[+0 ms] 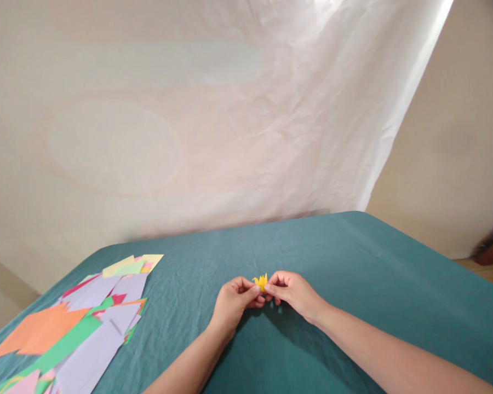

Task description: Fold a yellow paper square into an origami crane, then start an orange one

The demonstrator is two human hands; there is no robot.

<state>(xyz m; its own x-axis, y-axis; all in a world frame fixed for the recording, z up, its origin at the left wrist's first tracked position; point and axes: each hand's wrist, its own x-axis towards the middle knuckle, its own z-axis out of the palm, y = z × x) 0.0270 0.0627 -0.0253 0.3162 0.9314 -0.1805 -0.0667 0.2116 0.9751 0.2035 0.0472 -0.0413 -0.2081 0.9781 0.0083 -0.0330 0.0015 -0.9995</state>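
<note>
A small yellow folded paper piece [261, 282] with several upright points, shaped like an origami crane, is held a little above the tabletop. My left hand [237, 298] pinches its left side between thumb and fingers. On the other side, the thumb and fingertips of my right hand [294, 291] grip its right edge. Both hands are closed on it, and its lower part is partly hidden by the fingertips.
A green cloth [181, 306] covers the table. Coloured paper sheets and scraps, among them an orange sheet [45, 330] and a lilac sheet [91, 358], lie heaped at the left. Behind the table hangs a pale sheet [230, 120].
</note>
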